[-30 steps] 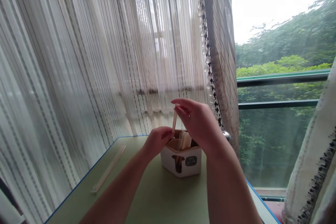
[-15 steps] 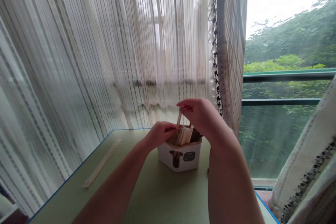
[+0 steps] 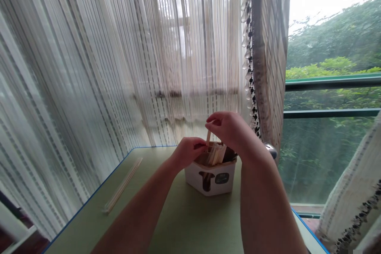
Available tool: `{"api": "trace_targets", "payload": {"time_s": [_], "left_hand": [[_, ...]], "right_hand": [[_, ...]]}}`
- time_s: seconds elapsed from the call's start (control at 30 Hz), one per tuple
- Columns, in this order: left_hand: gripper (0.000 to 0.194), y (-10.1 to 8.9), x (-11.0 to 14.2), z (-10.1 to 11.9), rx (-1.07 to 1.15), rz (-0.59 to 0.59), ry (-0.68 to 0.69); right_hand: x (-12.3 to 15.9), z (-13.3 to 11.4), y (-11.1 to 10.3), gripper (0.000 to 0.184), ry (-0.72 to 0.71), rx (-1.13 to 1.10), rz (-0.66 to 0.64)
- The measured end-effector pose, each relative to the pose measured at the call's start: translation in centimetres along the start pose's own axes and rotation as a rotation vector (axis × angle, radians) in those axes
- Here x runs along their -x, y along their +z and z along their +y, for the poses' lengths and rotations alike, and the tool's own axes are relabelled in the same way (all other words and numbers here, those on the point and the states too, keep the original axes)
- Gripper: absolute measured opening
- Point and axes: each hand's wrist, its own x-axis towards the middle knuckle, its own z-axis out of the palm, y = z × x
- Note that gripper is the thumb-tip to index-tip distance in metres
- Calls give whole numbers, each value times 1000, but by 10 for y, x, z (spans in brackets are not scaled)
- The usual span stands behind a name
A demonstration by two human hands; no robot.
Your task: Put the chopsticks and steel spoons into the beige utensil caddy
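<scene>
A white box (image 3: 193, 176) with a brown rim and a dark label stands on the table, filled with several wrapped wooden chopsticks (image 3: 218, 154). Above its far side, my right hand (image 3: 224, 125) pinches the top of a pair of chopsticks (image 3: 208, 138) held upright. My left hand (image 3: 192, 151) is at the box's left rim, its thumb and fingers closed at the lower part of that same pair. The lower ends of the pair are hidden by the fingers and the box. Another wrapped chopstick pair (image 3: 123, 185) lies flat to the left of my left forearm.
The pale green table (image 3: 175, 222) has a blue edge. Sheer striped curtains (image 3: 119, 67) hang right behind it. A shiny silver object (image 3: 270, 150) shows partly behind my right forearm. On the right are a window and a dark railing (image 3: 330, 84).
The view has shifted slightly, so everything sits a little further right. Both hands keep their hold on the upright chopsticks. More of the silver object shows beside my right arm.
</scene>
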Motion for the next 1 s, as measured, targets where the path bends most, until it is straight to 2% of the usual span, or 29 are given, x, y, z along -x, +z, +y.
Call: {"api": "trace_targets", "payload": {"time_s": [0.13, 0.3, 0.47, 0.6, 0.83, 1.0], "left_hand": [[16, -2, 1, 1, -47, -9, -2], [19, -4, 1, 2, 85, 15, -24], [15, -3, 1, 2, -18, 17, -36], [16, -1, 1, 3, -88, -10, -53], [18, 1, 1, 3, -45, -25, -57], [18, -3, 0, 6, -96, -71, -74]], "right_hand": [[0, 1, 0, 11, -23, 18, -30], [-2, 0, 2, 9, 63, 51, -149], [-4, 2, -1, 9, 139, 87, -186], [-5, 1, -3, 12, 184, 139, -275], [-6, 1, 2, 14, 160, 176, -321], [-5, -2, 1, 18, 113, 175, -289]]}}
